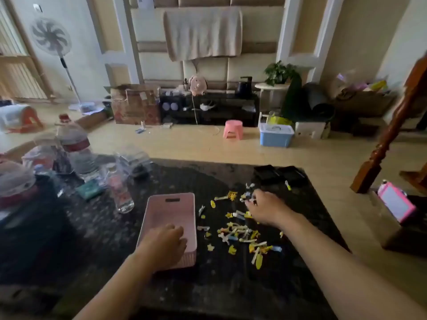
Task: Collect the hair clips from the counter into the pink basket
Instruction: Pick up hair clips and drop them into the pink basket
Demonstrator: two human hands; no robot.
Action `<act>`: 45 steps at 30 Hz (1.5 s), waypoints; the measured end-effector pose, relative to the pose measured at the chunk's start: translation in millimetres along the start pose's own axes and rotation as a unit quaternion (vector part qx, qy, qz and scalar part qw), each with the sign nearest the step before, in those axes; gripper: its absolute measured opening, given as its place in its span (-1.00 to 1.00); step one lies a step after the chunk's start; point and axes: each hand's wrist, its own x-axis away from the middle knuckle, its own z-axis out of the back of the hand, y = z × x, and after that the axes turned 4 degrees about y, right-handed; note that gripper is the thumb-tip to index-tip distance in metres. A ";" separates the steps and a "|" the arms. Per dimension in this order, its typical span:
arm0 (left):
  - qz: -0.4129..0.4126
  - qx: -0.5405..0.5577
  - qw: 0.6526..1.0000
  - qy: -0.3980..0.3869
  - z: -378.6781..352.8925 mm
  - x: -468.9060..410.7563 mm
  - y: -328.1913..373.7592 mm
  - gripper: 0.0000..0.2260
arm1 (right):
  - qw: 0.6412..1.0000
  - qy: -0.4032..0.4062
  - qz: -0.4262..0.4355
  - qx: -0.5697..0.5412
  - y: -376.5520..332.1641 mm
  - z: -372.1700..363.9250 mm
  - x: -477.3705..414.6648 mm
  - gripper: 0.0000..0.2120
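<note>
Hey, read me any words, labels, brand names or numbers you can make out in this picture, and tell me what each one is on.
None can be read.
Red label on the big water bottle: too blurred.
Cardboard box print: too blurred.
Paper on the wall: too small.

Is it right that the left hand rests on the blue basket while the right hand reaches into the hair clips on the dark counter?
Not quite: the basket is pink, not blue. The head view shows the left hand resting on its near end while the right hand reaches into the hair clips scattered on the dark counter.
</note>
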 end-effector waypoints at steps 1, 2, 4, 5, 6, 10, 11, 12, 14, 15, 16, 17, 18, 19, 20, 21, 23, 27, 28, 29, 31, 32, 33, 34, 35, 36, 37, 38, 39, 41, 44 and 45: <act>-0.009 -0.021 1.000 -0.003 -7.9 -5.0 -2.1 -0.68 | 1.000 -0.007 -0.010 0.002 3.8 -10.6 -7.7 -0.53; -0.018 -0.030 0.999 0.005 -14.8 -9.9 -2.6 -0.66 | 1.000 -0.010 -0.018 -0.001 6.7 -19.8 -15.2 -0.51; -0.024 -0.033 0.999 0.014 -29.7 -9.6 -4.1 -0.64 | 0.998 -0.041 -0.042 -0.008 12.3 -39.6 -17.6 -0.48; -0.029 -0.034 0.999 0.012 -40.1 -7.2 -4.1 -0.64 | 0.998 -0.049 -0.043 -0.003 15.5 -54.7 -18.9 -0.49; -0.037 -0.037 0.999 0.009 -51.7 -4.3 -5.2 -0.65 | 0.997 -0.062 -0.042 0.009 16.9 -68.8 -17.2 -0.48; -0.011 -0.049 0.999 0.000 -68.8 -2.0 -5.8 -0.76 | 0.995 -0.080 -0.055 0.038 17.0 -106.1 -20.9 -0.34; 0.001 -0.048 0.999 0.002 -73.2 -1.2 -4.5 -0.78 | 0.994 -0.080 -0.059 0.040 16.1 -115.7 -20.0 -0.29; 0.005 -0.048 0.999 0.016 -78.5 0.5 -3.6 -0.81 | 0.994 -0.077 -0.066 0.035 15.5 -125.7 -18.4 -0.25; 0.024 -0.029 0.998 0.044 -88.8 1.0 -3.2 -0.89 | 0.994 -0.063 -0.086 0.019 16.9 -144.4 -15.2 -0.19; 0.034 -0.016 0.998 0.059 -92.6 1.1 -2.7 -0.92 | 0.994 -0.050 -0.092 0.019 18.2 -153.4 -13.6 -0.17; 0.043 -0.003 0.996 0.074 -96.1 1.2 -2.8 -0.91 | 0.994 -0.038 -0.096 0.025 20.5 -163.0 -12.4 -0.16; 0.047 0.004 0.995 0.084 -99.2 1.0 -2.9 -0.89 | 0.994 -0.031 -0.097 0.040 21.4 -171.1 -10.8 -0.16; 0.049 0.010 0.994 0.097 -101.5 1.3 -3.9 -0.88 | 0.993 -0.030 -0.094 0.057 21.2 -176.6 -10.7 -0.18; 0.052 0.017 0.993 0.108 -102.4 0.4 -5.0 -0.87 | 0.993 -0.029 -0.090 0.071 19.7 -179.3 -11.8 -0.23; 0.055 0.025 0.991 0.117 -103.2 -0.4 -6.1 -0.87 | 0.993 -0.023 -0.082 0.080 17.7 -180.5 -14.3 -0.30; 0.060 0.032 0.991 0.118 -103.4 -1.6 -6.6 -0.87 | 0.994 -0.013 -0.071 0.083 15.2 -180.4 -17.1 -0.38; 0.070 0.036 0.991 0.109 -101.8 -5.2 -5.9 -0.87 | 0.995 0.020 -0.040 0.089 11.3 -179.6 -22.7 -0.56; 0.081 0.044 0.992 0.080 -97.9 -7.3 -4.3 -0.86 | 0.994 0.053 -0.002 0.093 11.5 -181.1 -31.4 -0.73; 0.081 0.047 0.993 0.077 -96.8 -7.6 -4.4 -0.86 | 0.994 0.059 0.002 0.088 12.0 -181.0 -33.8 -0.73; 0.080 0.051 0.993 0.074 -94.9 -8.0 -4.5 -0.85 | 0.994 0.064 0.002 0.084 11.4 -179.4 -35.6 -0.71; 0.080 0.065 0.992 0.066 -91.9 -8.3 -4.8 -0.85 | 0.996 0.065 -0.014 0.062 10.5 -173.5 -38.2 -0.70; 0.080 0.072 0.992 0.060 -90.5 -8.5 -4.6 -0.85 | 0.997 0.063 -0.030 0.035 10.5 -169.2 -39.2 -0.70; 0.079 0.076 0.993 0.053 -88.8 -8.2 -4.4 -0.85 | 0.997 0.067 -0.046 -0.006 9.4 -163.8 -39.8 -0.72; 0.078 0.077 0.993 0.048 -87.7 -8.0 -4.4 -0.85 | 0.993 0.081 -0.057 -0.058 7.5 -157.3 -40.6 -0.74; 0.076 0.076 0.993 0.045 -86.8 -8.0 -4.3 -0.85 | 0.986 0.101 -0.059 -0.120 3.7 -150.7 -41.4 -0.76; 0.076 0.077 0.993 0.042 -86.1 -8.2 -4.5 -0.85 | 0.973 0.122 -0.053 -0.190 -3.3 -143.8 -41.2 -0.78; 0.076 0.081 0.993 0.036 -85.2 -8.3 -4.5 -0.86 | 0.955 0.139 -0.041 -0.258 -13.7 -137.1 -39.8 -0.80; 0.076 0.088 0.993 0.029 -84.5 -8.8 -4.6 -0.86 | 0.936 0.151 -0.023 -0.317 -26.4 -131.0 -37.7 -0.81; 0.075 0.093 0.993 0.025 -83.9 -9.4 -4.8 -0.86 | 0.919 0.159 0.004 -0.361 -41.2 -126.0 -34.5 -0.81; 0.070 0.095 0.993 0.025 -83.3 -9.7 -5.1 -0.86 | 0.899 0.156 0.073 -0.402 -70.2 -122.4 -26.6 -0.81; 0.063 0.101 0.993 0.026 -81.6 -8.1 -5.3 -0.88 | 0.898 0.132 0.147 -0.393 -100.8 -129.9 -17.8 -0.78; 0.062 0.104 0.992 0.027 -81.5 -7.2 -5.2 -0.88 | 0.899 0.128 0.159 -0.387 -106.9 -134.4 -16.1 -0.77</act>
